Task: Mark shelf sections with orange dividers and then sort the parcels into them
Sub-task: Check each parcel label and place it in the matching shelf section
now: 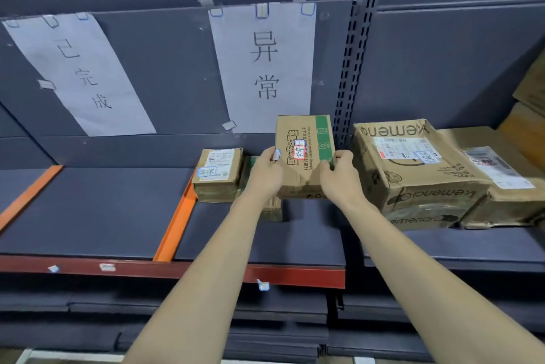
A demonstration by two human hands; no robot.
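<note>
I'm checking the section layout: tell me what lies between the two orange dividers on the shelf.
In the head view, only bare dark shelf lies between the left orange divider and the right orange divider; no parcels there.

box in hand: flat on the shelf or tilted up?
Tilted up. The held box has its printed top facing the camera, its far edge raised, gripped at its sides by the left hand and right hand.

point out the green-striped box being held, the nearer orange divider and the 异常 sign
green-striped box [306,139], head view, on its printed brown face above the hands
nearer orange divider [174,225], head view, mid-length of the strip on the shelf
异常 sign [265,68], head view, on the paper between the two characters
</note>
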